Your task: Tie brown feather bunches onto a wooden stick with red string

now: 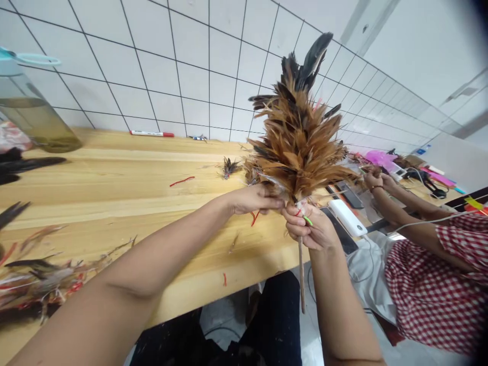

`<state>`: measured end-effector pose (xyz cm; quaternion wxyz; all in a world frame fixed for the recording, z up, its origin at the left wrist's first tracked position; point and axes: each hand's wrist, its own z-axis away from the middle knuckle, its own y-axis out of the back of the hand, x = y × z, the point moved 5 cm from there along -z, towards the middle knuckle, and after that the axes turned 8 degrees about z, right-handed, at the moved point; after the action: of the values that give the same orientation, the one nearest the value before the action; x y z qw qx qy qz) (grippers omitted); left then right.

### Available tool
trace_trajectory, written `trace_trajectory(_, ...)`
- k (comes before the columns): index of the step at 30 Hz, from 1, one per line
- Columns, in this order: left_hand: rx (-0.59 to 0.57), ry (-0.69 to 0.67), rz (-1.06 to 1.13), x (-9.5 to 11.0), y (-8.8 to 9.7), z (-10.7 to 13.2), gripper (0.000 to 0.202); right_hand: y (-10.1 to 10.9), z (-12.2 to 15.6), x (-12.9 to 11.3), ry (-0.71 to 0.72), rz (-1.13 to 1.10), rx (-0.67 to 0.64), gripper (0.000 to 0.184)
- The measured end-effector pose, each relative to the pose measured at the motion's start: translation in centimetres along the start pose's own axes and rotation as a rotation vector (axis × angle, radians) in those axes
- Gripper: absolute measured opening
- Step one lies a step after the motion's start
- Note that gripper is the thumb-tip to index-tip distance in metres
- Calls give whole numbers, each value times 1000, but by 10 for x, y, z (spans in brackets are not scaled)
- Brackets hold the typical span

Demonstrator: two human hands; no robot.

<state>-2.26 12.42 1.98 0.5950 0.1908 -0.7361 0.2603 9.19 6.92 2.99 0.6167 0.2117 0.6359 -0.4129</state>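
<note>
Left hand point(255, 199) reaches in from the lower left, fingers curled tightly around the bound base of a tall brown-and-black feather duster point(299, 137), which stands nearly upright over the table's edge. Right hand point(310, 227) sits just below, its thumb and fingers pinched narrowly on the binding, where a short green strip point(308, 220) shows. A thin brown wooden stick point(301, 274) hangs down from the grip.

Beneath the arms runs a pale yellow wooden table point(95, 203), scattered with thin red wire scraps point(182, 181), a small dark feather tuft point(229, 166) and, at lower left, a heap of loose feathers point(38, 279). Against the white tiled wall point(183, 66) lies a red-capped white marker point(151, 133), and a glass bottle of olive liquid point(34, 114) stands at far left. A white power bank point(346, 217) lies just right of the right hand. Farther right, a co-worker in a red-and-white checked sleeve point(438, 269) holds both hands point(375, 179) raised close together.
</note>
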Motion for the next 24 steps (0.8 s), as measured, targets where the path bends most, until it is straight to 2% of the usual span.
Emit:
trace_trajectory(2, 135, -43, -22, 1, 9, -1, 35, 2, 2, 0, -10, 8, 26, 41)
trace_trajectory(4, 210, -93, -28, 0, 15, -2, 36, 5, 3, 1, -19, -6, 43, 41)
trace_trajectory(7, 214, -174, -84, 2, 14, -3, 40, 10, 3, 2, -27, -62, 70, 37)
trace_trajectory(11, 170, -248, -371, 10, 5, -2, 42, 20, 2, -3, 23, -123, 165, 35)
trace_trajectory(18, 238, -351, -666, 25, -12, 1, 35, 32, 1, -6, 74, 77, 347, 36)
trace_trajectory(21, 264, -367, -682, 20, -20, -1, 33, 36, 2, -1, 63, 109, 412, 37)
trace_trajectory(24, 377, -275, -578, 8, -16, -5, 33, 37, 3, 4, 50, 98, 438, 40)
